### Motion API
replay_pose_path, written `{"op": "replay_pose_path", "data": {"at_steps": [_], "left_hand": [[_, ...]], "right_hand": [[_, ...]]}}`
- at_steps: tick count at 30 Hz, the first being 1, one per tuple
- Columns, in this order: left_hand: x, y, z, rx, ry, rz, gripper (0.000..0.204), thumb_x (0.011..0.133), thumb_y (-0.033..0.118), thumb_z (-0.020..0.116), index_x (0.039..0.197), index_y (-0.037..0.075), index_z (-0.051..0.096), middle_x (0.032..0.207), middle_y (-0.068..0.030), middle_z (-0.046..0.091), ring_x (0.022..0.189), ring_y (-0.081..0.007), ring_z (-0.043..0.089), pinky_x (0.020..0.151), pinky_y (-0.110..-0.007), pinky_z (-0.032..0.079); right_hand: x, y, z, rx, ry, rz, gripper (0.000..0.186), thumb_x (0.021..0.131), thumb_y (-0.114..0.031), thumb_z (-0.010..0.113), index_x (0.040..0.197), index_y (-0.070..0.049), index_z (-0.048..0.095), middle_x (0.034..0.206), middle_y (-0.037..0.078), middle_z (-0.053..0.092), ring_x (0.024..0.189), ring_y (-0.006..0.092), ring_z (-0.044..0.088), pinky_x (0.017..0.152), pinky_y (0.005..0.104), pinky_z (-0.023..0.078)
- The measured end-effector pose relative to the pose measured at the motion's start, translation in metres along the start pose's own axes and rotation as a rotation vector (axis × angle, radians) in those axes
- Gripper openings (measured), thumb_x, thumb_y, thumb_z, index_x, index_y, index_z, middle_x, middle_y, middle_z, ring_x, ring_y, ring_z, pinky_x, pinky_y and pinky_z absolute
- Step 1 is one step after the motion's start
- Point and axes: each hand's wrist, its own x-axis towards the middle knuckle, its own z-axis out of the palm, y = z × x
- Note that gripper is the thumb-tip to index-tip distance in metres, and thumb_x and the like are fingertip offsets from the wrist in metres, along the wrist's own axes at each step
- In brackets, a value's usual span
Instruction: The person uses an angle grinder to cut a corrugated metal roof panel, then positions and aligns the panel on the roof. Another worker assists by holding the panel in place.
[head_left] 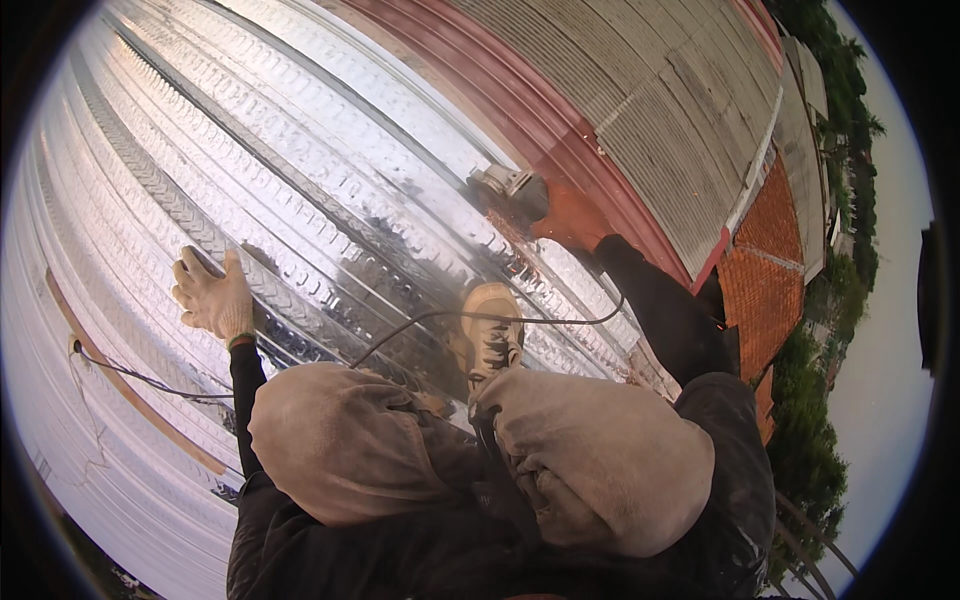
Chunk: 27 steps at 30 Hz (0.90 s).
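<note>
My right hand [568, 222], in an orange glove, is wrapped round an angle grinder [510, 190] low over the ribbed silver metal roofing [250, 120]; orange sparks spray below it toward the lower right. Its black cord [455, 312] runs across my shoe [492, 320] to the left. My left hand [212, 295], in a pale knit glove, rests on the silver ribs with fingers spread, holding nothing. Both my knees are bent in the lower middle. Whether the grinder's disc touches the metal is hard to make out.
A red metal strip [560, 140] borders weathered corrugated roofing [680, 120]. An orange roof section [760, 270], trees [820, 400] and sky lie at the right, past the roof edge. A long brown strip [130, 370] and another cable [150, 380] lie at the left.
</note>
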Motion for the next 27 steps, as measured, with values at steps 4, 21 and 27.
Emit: {"op": "replay_pose_path", "data": {"at_steps": [4,21,27], "left_hand": [[0.002,0.007,-0.007,-0.043,-0.032,-0.002,0.086,0.096,0.059,0.071,0.17,0.022,0.047,0.176,-0.0113,0.042,0.16,-0.0436,0.039,0.123,-0.071,0.031],[0.001,0.002,0.0,-0.011,0.001,0.006,0.087,0.097,0.062,0.07,0.17,0.021,0.047,0.177,-0.0115,0.042,0.16,-0.0449,0.04,0.123,-0.072,0.031],[0.001,0.001,-0.001,-0.008,-0.016,-0.003,0.086,0.097,0.061,0.069,0.17,0.022,0.047,0.176,-0.0105,0.042,0.16,-0.0447,0.04,0.124,-0.071,0.031]], "right_hand": [[0.004,0.008,0.005,-0.02,0.009,-0.034,0.063,0.075,-0.026,0.088,0.121,0.013,0.069,0.114,0.037,0.076,0.11,0.051,0.076,0.094,0.0529,0.061],[-0.009,0.007,0.002,-0.023,-0.032,0.037,0.076,0.076,-0.02,0.085,0.143,0.006,0.061,0.125,0.036,0.074,0.12,0.0496,0.073,0.106,0.0508,0.058],[-0.013,0.002,0.0,-0.04,-0.046,0.073,0.078,0.075,-0.021,0.086,0.144,0.005,0.062,0.125,0.034,0.075,0.118,0.0486,0.075,0.105,0.0505,0.059]]}}
